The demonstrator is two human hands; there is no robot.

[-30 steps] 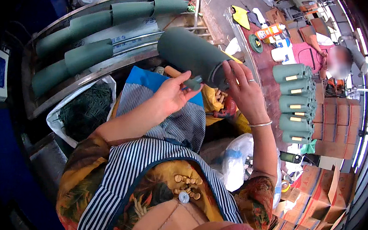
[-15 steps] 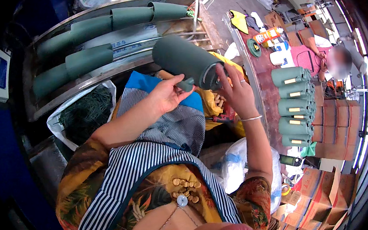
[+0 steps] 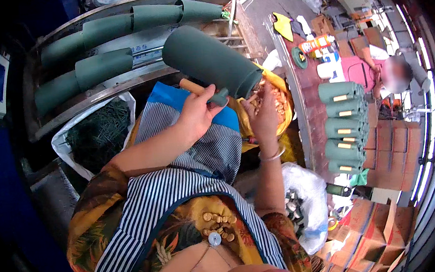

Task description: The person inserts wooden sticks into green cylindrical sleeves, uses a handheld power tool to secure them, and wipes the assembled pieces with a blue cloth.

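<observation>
A large dark green cylinder point(image 3: 209, 60) lies tilted in front of me, its lower end toward the right. My left hand point(image 3: 197, 109) is closed on a tan wooden handle point(image 3: 191, 86) beside it; a green end piece point(image 3: 219, 98) sticks out past the fingers. Whether that handle is fixed to the cylinder is hidden. My right hand point(image 3: 263, 119) is just below the cylinder's rim, over a yellow bag point(image 3: 284, 87) full of small wooden pieces point(image 3: 277, 100). Its fingers are smeared by motion, so any hold does not show.
Several green cylinders point(image 3: 109, 32) lie in a metal-edged trough point(image 3: 77, 107) at the far left. A white sack point(image 3: 68, 150) holds thin dark green pieces. More cylinders point(image 3: 341, 121) stand in a row on the table at right. Cardboard boxes point(image 3: 397, 142) and a person point(image 3: 360, 68) are beyond.
My right hand has left the cylinder's rim and moved down and left to the yellow bag. The cylinder has shifted left and up, and more of the wooden handle shows in my left hand.
</observation>
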